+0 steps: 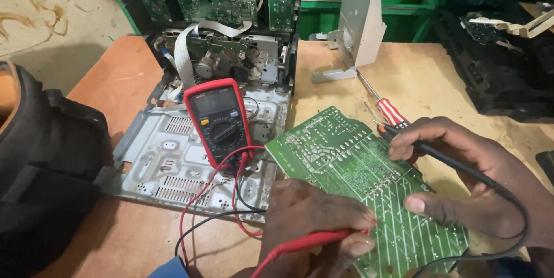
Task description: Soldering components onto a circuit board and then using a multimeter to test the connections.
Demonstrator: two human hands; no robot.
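The left hand (314, 220) is curled closed around a red test probe (306, 244), thumb and forefingers pinching its shaft so that the probe runs low and nearly level, its tip end aimed right toward the near edge of a green circuit board (352, 162). The right hand (473, 174) pinches a black test probe (438, 154) between thumb and forefinger, the other fingers loosely bent; the thumb rests on the board's solder side. This probe slants from lower right up to upper left, its tip touching the board near the far right edge.

The board lies tilted, solder side up, its long axis running from upper left to lower right, the far left corner resting over a grey metal chassis plate (173, 162) and the near end between the two hands.

Red and black leads trail from the probes back to a red-cased multimeter (219, 119), which lies on the chassis plate just left of the board, its screen end pointing away. A red-handled screwdriver (386, 105) lies beyond the board's far edge, close to the right fingers. Bare wooden tabletop (415, 76) opens to the far right; a dark bag (46, 168) crowds the left side.
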